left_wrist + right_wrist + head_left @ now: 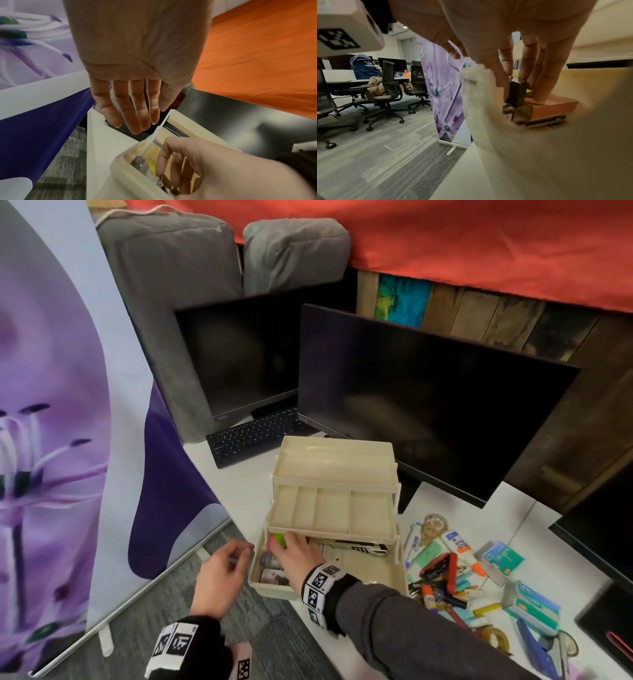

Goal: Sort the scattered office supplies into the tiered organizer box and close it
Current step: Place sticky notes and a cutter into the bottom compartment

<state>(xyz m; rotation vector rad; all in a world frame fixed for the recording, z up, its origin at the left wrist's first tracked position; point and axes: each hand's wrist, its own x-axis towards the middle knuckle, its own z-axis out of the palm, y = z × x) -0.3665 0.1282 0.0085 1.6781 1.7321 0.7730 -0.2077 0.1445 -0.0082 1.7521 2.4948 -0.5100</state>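
Note:
The beige tiered organizer box (371, 568) stands open on the white table, with its divided middle tray (332, 515) and top tray (335, 460) swung up and back; both trays look bare. My right hand (287, 542) reaches into the left end of the bottom compartment. Its straight fingers (542, 88) press on an orange sticky pad (553, 108) beside a black blocky item (517, 94), and the thumb stands apart. Green and pink notes (278, 540) show by the fingertips. My left hand (233, 556) hovers just left of the box (123, 169) with relaxed fingers (135, 121), holding nothing.
Scattered supplies (462, 577) lie right of the box: a glue bottle (457, 546), tape rolls (433, 523), pens and small boxes. A metal-handled tool (356, 546) lies in the bottom compartment. Two monitors (428, 405) and a keyboard (253, 440) stand behind. A purple banner (68, 405) rises on the left.

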